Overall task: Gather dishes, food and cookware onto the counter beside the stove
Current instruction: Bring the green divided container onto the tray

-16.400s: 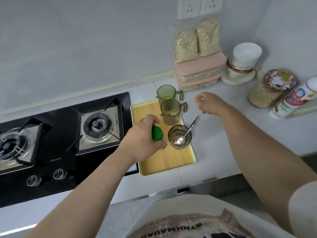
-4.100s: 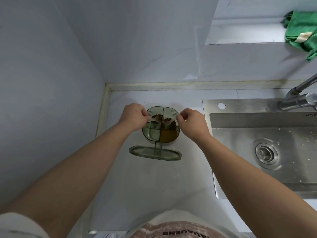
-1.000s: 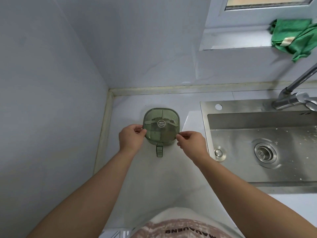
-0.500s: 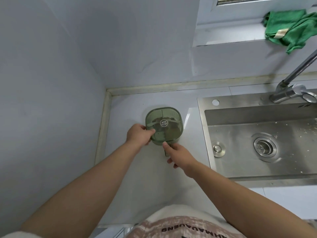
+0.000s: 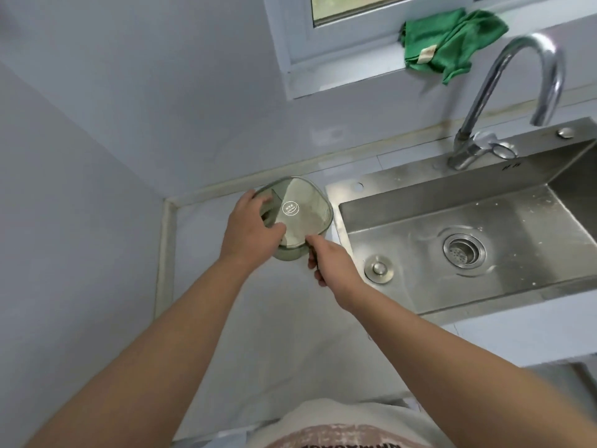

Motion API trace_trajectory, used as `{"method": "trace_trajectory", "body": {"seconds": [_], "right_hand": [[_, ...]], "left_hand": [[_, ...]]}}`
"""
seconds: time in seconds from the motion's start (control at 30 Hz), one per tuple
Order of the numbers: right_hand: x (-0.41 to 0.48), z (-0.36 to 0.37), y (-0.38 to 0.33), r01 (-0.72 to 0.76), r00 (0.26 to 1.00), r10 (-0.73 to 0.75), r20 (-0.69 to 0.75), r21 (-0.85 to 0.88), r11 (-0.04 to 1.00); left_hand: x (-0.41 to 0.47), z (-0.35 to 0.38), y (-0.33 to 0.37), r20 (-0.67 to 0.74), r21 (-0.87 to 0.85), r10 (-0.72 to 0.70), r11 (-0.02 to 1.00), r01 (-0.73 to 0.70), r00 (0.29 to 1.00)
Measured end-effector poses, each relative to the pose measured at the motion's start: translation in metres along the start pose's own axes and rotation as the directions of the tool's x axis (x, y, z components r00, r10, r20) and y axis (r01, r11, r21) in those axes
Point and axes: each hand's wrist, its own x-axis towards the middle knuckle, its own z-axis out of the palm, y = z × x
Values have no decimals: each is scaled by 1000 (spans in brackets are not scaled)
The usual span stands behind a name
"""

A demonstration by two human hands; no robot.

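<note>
A translucent green lidded container (image 5: pixel 303 215) with a white round label on its lid is lifted and tilted above the white counter (image 5: pixel 245 318), just left of the sink. My left hand (image 5: pixel 248 234) grips its left side, thumb on the lid. My right hand (image 5: pixel 332 266) is closed around the container's handle at its near edge; the handle itself is hidden by the fingers.
A steel sink (image 5: pixel 468 240) with a drain and a loose plug (image 5: pixel 378 270) lies to the right, under a curved tap (image 5: pixel 504 92). A green cloth (image 5: pixel 449 50) lies on the window sill. Walls close the counter at left and back.
The lid was put on the container, my right hand shifted to the handle, and the container has come up off the counter, tilted. My view swung right towards the sink.
</note>
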Motion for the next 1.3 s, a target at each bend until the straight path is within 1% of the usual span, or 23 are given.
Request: {"method": "trace_trajectory", "body": {"seconds": [0.1,0.17,0.3,0.4,0.43,0.53,0.63,0.67,0.73,0.77,0.8,0.83,0.87,0.9,0.93,1.0,1.03,1.1,1.2,1.27,1.3], "right_hand": [[-17,-22,-5,34,994,-30,-110,32,999],[-32,-33,-3,35,984,-23,-179,61,998],[-71,-62,13,49,944,0,-330,139,989],[-105,-82,28,79,884,23,-467,197,977],[-122,-87,36,87,851,42,-523,220,971],[-168,-97,57,93,765,104,-635,268,959],[-221,-113,86,69,650,187,-737,302,951],[-244,-120,96,77,592,215,-777,319,945],[-282,-130,113,106,505,269,-820,369,924],[-304,-135,124,151,456,297,-839,402,903],[-322,-138,133,186,421,328,-846,434,882],[-350,-142,150,249,360,357,-862,458,854],[-358,-142,150,251,358,373,-856,473,844],[-382,-145,166,290,305,408,-861,492,821],[-394,-146,171,308,275,422,-864,495,813],[-436,-151,200,374,184,475,-861,508,776],[-452,-152,209,391,158,491,-857,510,766],[-494,-156,240,449,83,528,-845,504,738],[-552,-168,285,502,12,556,-831,486,715],[-591,-180,315,534,-9,560,-828,470,703],[-603,-184,323,545,-7,567,-824,472,693]], "left_hand": [[-11,1,35,-12,-22,83,996,-83,996],[-18,6,54,-11,-52,133,990,-134,991],[-39,22,83,85,-143,217,969,-203,973],[-60,36,105,149,-199,373,919,-341,916],[-69,44,111,184,-230,424,896,-380,887],[-97,69,126,266,-358,529,830,-427,806],[-144,96,149,317,-461,633,754,-469,706],[-166,105,161,335,-504,677,716,-483,655],[-203,116,180,362,-555,746,654,-515,558],[-225,123,192,387,-587,774,626,-513,502],[-244,125,202,402,-610,800,597,-522,445],[-277,133,217,426,-634,825,565,-527,372],[-283,133,221,439,-647,828,561,-516,349],[-313,139,233,452,-669,845,533,-519,286],[-325,141,238,466,-675,851,519,-523,243],[-380,152,254,476,-696,873,451,-559,112],[-401,156,260,472,-709,879,425,-563,69],[-460,166,273,471,-730,881,365,-577,-39],[-539,182,288,481,-750,864,319,-580,-146],[-591,192,296,485,-765,852,303,-568,-197],[-607,194,300,482,-766,850,293,-572,-211]]}}
